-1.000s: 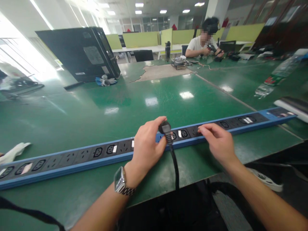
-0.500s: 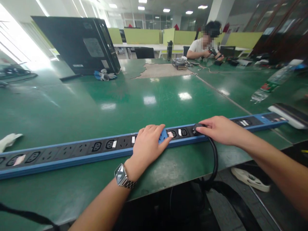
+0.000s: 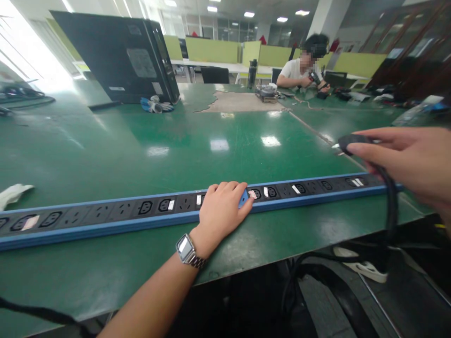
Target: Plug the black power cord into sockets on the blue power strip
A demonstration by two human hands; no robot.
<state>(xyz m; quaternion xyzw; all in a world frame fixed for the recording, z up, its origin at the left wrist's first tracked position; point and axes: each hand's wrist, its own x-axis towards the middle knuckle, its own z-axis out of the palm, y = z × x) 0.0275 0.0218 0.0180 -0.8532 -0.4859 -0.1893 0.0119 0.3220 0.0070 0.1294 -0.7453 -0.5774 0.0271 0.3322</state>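
A long blue and black power strip [image 3: 123, 209] lies across the green table [image 3: 176, 136]. My left hand [image 3: 222, 206], with a watch [image 3: 185, 248] on its wrist, rests over the strip's middle, fingers wrapped over its far edge. My right hand [image 3: 405, 150] pinches a black plug [image 3: 352, 142] above the strip's right part. The plug's metal prongs point left and touch nothing. A thick black cable [image 3: 392, 202] hangs down from it past the table's front edge.
A black computer case [image 3: 116, 56] stands at the back left beside gloves [image 3: 157, 104]. A bottle [image 3: 252, 72] and a metal device [image 3: 267, 92] are farther back. A person [image 3: 305, 68] sits across the table. A clear bottle [image 3: 417, 111] lies at the right.
My right hand has lifted the plug out of the strip and moved up and right with it. My left hand stays on the strip. The view has shifted slightly.
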